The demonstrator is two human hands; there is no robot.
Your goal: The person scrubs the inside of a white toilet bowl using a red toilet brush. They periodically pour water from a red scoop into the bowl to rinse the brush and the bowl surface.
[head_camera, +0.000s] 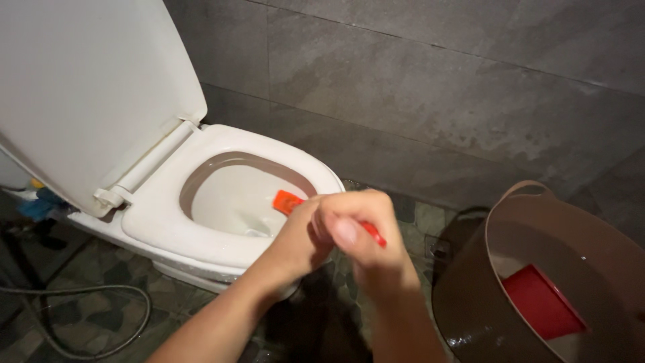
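Observation:
Both my hands grip a thin red-orange handled tool (287,201) over a white toilet. My left hand (300,235) holds it lower down, nearer the bowl. My right hand (361,232) is closed around the upper part, where a bit of red handle sticks out to the right. The tool's flat orange end points down into the toilet bowl (232,202); what is on its tip is hidden. The toilet seat (161,215) is down and the lid (87,87) stands raised at the left.
A large brown bucket (470,296) with water and a red dipper (541,302) stands at the right. Dark grey tiled walls rise behind. A grey hose (80,296) curls on the pebble-patterned floor at the left, near blue and yellow items beside the toilet.

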